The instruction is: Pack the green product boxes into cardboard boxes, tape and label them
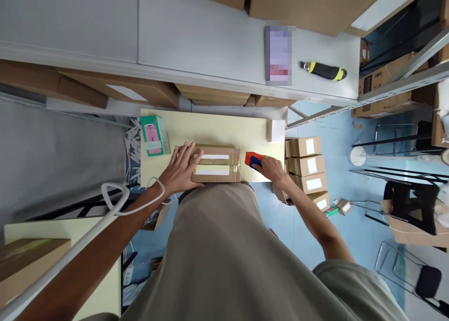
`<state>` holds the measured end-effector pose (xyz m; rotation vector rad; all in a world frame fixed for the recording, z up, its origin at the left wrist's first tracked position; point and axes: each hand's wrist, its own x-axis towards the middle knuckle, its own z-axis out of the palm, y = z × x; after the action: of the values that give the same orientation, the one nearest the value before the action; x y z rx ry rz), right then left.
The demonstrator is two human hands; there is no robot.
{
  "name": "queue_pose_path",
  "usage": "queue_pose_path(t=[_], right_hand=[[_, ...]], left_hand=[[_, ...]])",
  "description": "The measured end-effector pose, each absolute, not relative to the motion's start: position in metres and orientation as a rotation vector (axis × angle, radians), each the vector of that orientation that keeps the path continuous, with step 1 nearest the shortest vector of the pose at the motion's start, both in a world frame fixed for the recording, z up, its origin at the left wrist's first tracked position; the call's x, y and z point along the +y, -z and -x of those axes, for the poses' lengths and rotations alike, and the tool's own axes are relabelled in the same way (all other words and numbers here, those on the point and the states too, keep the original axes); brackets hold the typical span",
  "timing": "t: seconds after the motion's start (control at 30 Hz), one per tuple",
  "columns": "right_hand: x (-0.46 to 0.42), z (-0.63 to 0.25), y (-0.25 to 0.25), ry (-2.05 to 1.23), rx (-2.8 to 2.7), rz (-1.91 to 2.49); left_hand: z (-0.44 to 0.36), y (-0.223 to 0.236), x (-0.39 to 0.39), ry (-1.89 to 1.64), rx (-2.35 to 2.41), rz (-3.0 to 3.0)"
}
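A taped cardboard box (212,170) with white labels lies on the pale yellow table (220,129), close against my body. My left hand (180,167) rests on the box's left end, its fingers stretched out and apart. To the right of the box, my right hand (272,169) is wrapped round a red and blue tape dispenser (253,159). A small gap separates the dispenser from the box. Clear tape covers the box's right end. Part of the dispenser is hidden by my right fingers.
A green box with a pink picture (153,136) stands at the table's left, a small white box (277,131) at its right. On the grey shelf (210,45) lie a blurred phone-like object (278,54) and a utility knife (324,71). Labelled cartons (308,167) are stacked at right.
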<state>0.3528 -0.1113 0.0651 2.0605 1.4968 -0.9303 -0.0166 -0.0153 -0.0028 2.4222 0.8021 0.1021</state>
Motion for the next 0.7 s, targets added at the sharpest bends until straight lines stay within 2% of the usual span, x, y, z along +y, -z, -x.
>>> queue_pose_path(t=[0.17, 0.4, 0.7], right_hand=[[-0.117, -0.359, -0.083, 0.991, 1.395, -2.320], [-0.080, -0.351, -0.134, 1.126, 1.665, -2.614], [-0.012, -0.320, -0.204, 0.992, 2.116, -2.679]], left_hand=[[-0.009, -0.010, -0.027, -0.225, 0.817, -2.471], [-0.087, -0.066, -0.016, -0.634, 0.647, -2.567], [-0.117, -0.113, 0.021, -0.993, 0.849, -2.529]])
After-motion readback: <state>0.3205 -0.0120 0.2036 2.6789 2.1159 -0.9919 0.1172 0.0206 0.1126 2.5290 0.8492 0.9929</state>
